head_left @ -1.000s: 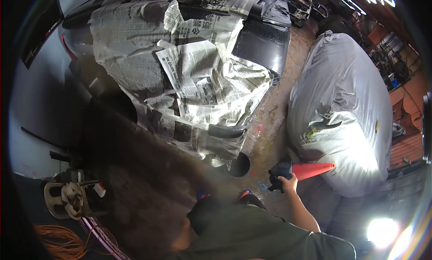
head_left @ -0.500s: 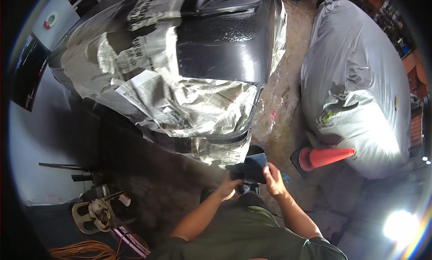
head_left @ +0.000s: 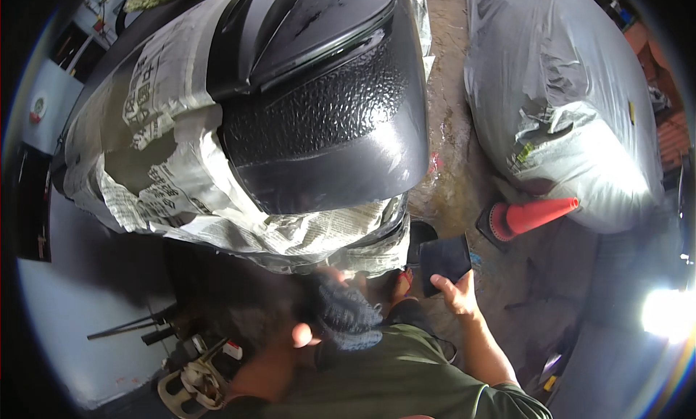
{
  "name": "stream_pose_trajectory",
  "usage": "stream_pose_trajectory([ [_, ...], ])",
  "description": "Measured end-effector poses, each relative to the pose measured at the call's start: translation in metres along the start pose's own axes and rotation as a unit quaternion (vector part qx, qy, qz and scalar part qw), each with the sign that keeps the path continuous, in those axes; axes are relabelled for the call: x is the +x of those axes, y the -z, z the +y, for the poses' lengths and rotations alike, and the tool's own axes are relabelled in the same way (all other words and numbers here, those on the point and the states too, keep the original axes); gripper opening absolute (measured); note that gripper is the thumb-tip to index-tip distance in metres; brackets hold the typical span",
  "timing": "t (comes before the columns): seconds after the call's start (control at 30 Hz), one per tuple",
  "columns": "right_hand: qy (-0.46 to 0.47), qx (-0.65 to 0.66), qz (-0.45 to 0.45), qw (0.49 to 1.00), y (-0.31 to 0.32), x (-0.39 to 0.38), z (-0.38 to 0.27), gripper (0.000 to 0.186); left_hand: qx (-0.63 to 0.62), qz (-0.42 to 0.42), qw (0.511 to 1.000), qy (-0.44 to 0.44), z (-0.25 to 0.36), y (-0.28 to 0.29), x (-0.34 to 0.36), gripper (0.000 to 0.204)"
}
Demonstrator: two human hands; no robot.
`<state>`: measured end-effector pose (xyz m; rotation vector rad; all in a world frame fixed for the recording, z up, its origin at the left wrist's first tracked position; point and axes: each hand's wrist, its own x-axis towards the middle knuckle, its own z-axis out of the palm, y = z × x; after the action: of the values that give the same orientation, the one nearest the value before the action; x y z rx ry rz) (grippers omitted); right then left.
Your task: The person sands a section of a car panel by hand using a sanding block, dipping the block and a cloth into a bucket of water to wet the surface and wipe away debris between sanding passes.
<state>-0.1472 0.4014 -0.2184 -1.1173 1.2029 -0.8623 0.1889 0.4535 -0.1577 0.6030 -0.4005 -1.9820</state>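
My right hand (head_left: 455,292) grips the lower edge of a thin, dark square sheet (head_left: 444,261) that looks like sandpaper, thumb on its face. Blurred and partly in shadow, my left hand (head_left: 308,334) is low in front of me, seemingly closed on a crumpled grey cloth (head_left: 351,317). Just ahead stands a large vehicle part with a wet, glossy black panel (head_left: 326,129). Newspaper (head_left: 174,158) covers the surface left of and below that panel. Both hands are apart from it.
An orange cone (head_left: 533,217) lies tilted to the right, by a big object under grey plastic sheeting (head_left: 565,93). A dark round container (head_left: 420,239) sits beyond the sheet. At lower left is a beige chair (head_left: 181,390). A bright lamp (head_left: 667,315) shines at right; the floor is wet.
Both hands were on the dark sheet; now only my right holds it, farther right. My left hand has moved left, with the grey cloth beside it. The view has shifted closer to the black panel.
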Motion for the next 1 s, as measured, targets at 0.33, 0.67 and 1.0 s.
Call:
stream_pose_trajectory([
  [0.33, 0.423, -0.214, 0.266, 0.840, -0.036, 0.059, -0.148, 0.060, 0.659, 0.011, 0.535, -0.529, 0.331, -0.202, 0.007, 0.052],
  [0.67, 0.575, -0.308, 0.276, 0.706, -0.102, 0.084, -0.159, 0.061, 0.910, -0.266, 0.125, -0.293, 0.222, -0.269, 0.194, 0.049],
  [1.0, 0.583, -0.321, 0.243, 0.706, -0.124, 0.066, -0.177, 0.051, 0.805, -0.388, 0.230, -0.385, 0.224, -0.271, 0.200, 0.034],
])
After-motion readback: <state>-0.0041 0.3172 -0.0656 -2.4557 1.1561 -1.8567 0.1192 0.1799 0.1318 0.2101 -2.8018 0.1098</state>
